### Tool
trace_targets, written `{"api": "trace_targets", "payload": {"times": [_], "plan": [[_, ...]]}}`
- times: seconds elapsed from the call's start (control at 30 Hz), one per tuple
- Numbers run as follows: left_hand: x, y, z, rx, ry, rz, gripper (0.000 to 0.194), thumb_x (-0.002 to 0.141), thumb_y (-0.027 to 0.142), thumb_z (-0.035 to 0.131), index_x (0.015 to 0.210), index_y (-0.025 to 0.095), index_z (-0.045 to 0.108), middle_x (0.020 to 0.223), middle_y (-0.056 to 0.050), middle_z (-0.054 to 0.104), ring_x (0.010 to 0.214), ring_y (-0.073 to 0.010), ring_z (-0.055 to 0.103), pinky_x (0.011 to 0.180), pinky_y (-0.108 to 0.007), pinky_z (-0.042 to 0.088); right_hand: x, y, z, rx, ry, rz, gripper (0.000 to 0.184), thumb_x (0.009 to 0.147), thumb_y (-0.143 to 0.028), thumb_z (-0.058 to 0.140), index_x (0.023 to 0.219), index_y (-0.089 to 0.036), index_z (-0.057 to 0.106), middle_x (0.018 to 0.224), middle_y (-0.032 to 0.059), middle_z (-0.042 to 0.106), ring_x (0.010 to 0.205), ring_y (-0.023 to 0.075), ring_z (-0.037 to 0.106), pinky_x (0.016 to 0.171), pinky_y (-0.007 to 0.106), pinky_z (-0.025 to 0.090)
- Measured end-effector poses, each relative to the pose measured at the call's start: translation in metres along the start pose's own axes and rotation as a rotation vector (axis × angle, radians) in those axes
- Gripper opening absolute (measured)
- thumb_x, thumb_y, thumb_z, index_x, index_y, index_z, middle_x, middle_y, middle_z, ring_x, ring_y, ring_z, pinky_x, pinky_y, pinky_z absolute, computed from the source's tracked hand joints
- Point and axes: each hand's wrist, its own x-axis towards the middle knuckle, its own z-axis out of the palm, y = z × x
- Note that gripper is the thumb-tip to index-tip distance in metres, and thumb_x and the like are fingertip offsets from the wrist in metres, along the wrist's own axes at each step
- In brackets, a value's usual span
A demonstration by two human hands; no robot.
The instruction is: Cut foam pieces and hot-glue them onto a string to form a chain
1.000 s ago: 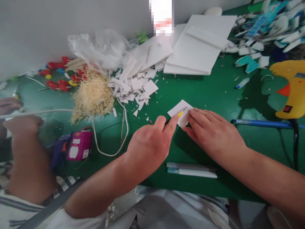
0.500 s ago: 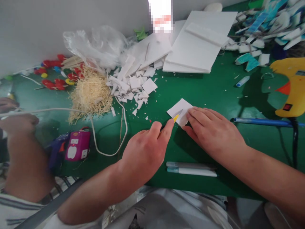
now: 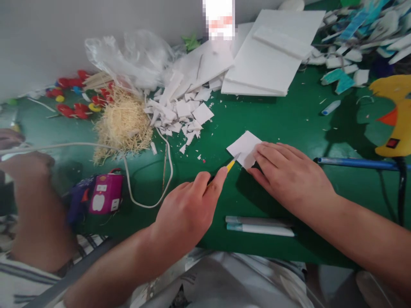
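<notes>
A small white foam piece (image 3: 243, 147) lies on the green table (image 3: 282, 115) in front of me. My right hand (image 3: 289, 175) lies flat on its near right part, fingers stretched out and pressing it down. My left hand (image 3: 188, 209) is closed round a craft knife (image 3: 230, 164) with a yellow tip. The blade tip touches the near left edge of the foam piece.
Two pens (image 3: 258, 226) lie near the front edge. Foam scraps (image 3: 180, 113), a straw-like heap (image 3: 123, 126), foam sheets (image 3: 269, 55) and a plastic bag (image 3: 135, 57) fill the back. A yellow glue gun (image 3: 396, 124) and blue rod (image 3: 356, 162) are right. Another person's arm (image 3: 32, 205) and a pink device (image 3: 105, 193) are left.
My left hand has drawn the knife back toward me and to the left, from across the foam piece to its near edge. My right hand has kept pressing the piece.
</notes>
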Motion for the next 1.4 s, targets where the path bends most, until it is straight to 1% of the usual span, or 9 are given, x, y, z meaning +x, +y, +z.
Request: {"api": "trace_targets", "payload": {"times": [0.3, 0.47, 0.6, 0.87, 1.0, 1.1, 1.23, 1.3, 1.4], "plan": [[-0.006, -0.003, 0.003, -0.023, 0.016, -0.004, 0.035, 0.103, 0.008, 0.047, 0.133, 0.011, 0.065, 0.084, -0.001, 0.072, 0.052, -0.0118, 0.06, 0.049, -0.028, 0.046, 0.002, -0.001, -0.002, 0.025, 0.022, 0.004, 0.029, 0.103, -0.025, 0.054, 0.103, -0.007, 0.078, 0.106, 0.0148, 0.08, 0.097, 0.0227, 0.076, 0.088, 0.034, 0.063], [-0.008, -0.004, 0.005, -0.027, 0.023, -0.004, 0.033, 0.104, 0.01, 0.048, 0.132, 0.012, 0.066, 0.084, -0.001, 0.074, 0.05, -0.0115, 0.061, 0.048, -0.027, 0.046, 0.0, 0.0, -0.002, 0.067, -0.02, 0.022, 0.029, 0.102, -0.027, 0.055, 0.107, -0.01, 0.078, 0.113, 0.0157, 0.079, 0.1, 0.024, 0.076, 0.091, 0.038, 0.063], [-0.01, -0.005, 0.007, -0.038, 0.039, -0.008, 0.033, 0.104, 0.011, 0.048, 0.131, 0.011, 0.067, 0.082, -0.002, 0.073, 0.05, -0.0123, 0.062, 0.048, -0.028, 0.047, 0.001, -0.001, -0.002, 0.093, 0.01, 0.02, 0.027, 0.1, -0.023, 0.06, 0.107, -0.004, 0.076, 0.11, 0.0187, 0.079, 0.099, 0.0254, 0.076, 0.089, 0.037, 0.062], [-0.018, -0.006, 0.007, -0.016, 0.041, 0.0, 0.032, 0.104, 0.011, 0.052, 0.133, 0.013, 0.064, 0.084, 0.0, 0.074, 0.051, -0.0119, 0.063, 0.046, -0.029, 0.044, 0.001, -0.001, -0.002, 0.036, 0.013, 0.007, 0.028, 0.101, -0.024, 0.056, 0.105, -0.004, 0.076, 0.109, 0.0155, 0.079, 0.099, 0.0241, 0.076, 0.089, 0.036, 0.061], [-0.024, -0.01, 0.009, -0.072, 0.107, -0.013, 0.027, 0.106, 0.017, 0.052, 0.13, 0.015, 0.063, 0.089, 0.0, 0.074, 0.059, -0.0107, 0.067, 0.053, -0.027, 0.048, 0.001, 0.001, -0.002, 0.072, 0.024, 0.008, 0.027, 0.1, -0.025, 0.058, 0.107, -0.005, 0.075, 0.11, 0.0148, 0.079, 0.099, 0.0242, 0.076, 0.093, 0.038, 0.06], [-0.031, -0.015, 0.007, -0.153, 0.186, -0.031, 0.028, 0.103, 0.014, 0.056, 0.131, 0.011, 0.062, 0.094, -0.003, 0.073, 0.07, -0.0105, 0.069, 0.065, -0.024, 0.052, 0.002, 0.005, -0.006, 0.071, 0.025, 0.018, 0.024, 0.099, -0.027, 0.06, 0.103, -0.01, 0.076, 0.108, 0.0116, 0.08, 0.097, 0.0237, 0.076, 0.094, 0.038, 0.06], [-0.034, -0.023, 0.006, -0.071, 0.225, -0.158, 0.037, 0.099, 0.012, 0.063, 0.136, 0.01, 0.059, 0.1, -0.006, 0.07, 0.078, -0.0123, 0.069, 0.07, -0.022, 0.053, 0.004, 0.009, -0.015, 0.054, 0.073, 0.029, 0.016, 0.098, -0.026, 0.063, 0.097, -0.015, 0.075, 0.103, 0.0083, 0.081, 0.089, 0.0202, 0.076, 0.094, 0.035, 0.058], [-0.03, -0.027, 0.009, -0.025, 0.177, -0.233, 0.039, 0.101, 0.016, 0.059, 0.14, 0.012, 0.057, 0.103, -0.006, 0.068, 0.079, -0.0132, 0.069, 0.066, -0.022, 0.052, 0.004, 0.01, -0.014, 0.043, 0.072, 0.089, 0.023, 0.098, -0.031, 0.064, 0.108, -0.014, 0.074, 0.111, 0.0113, 0.08, 0.096, 0.0227, 0.076, 0.094, 0.037, 0.058], [-0.018, -0.03, 0.015, -0.02, 0.066, -0.274, 0.042, 0.102, 0.015, 0.05, 0.144, 0.015, 0.055, 0.109, -0.009, 0.066, 0.084, -0.0164, 0.07, 0.067, -0.024, 0.054, 0.005, 0.009, -0.007, 0.03, -0.025, 0.225, 0.053, 0.096, -0.05, 0.063, 0.129, -0.007, 0.067, 0.134, 0.022, 0.07, 0.118, 0.0336, 0.071, 0.098, 0.047, 0.057]]}}
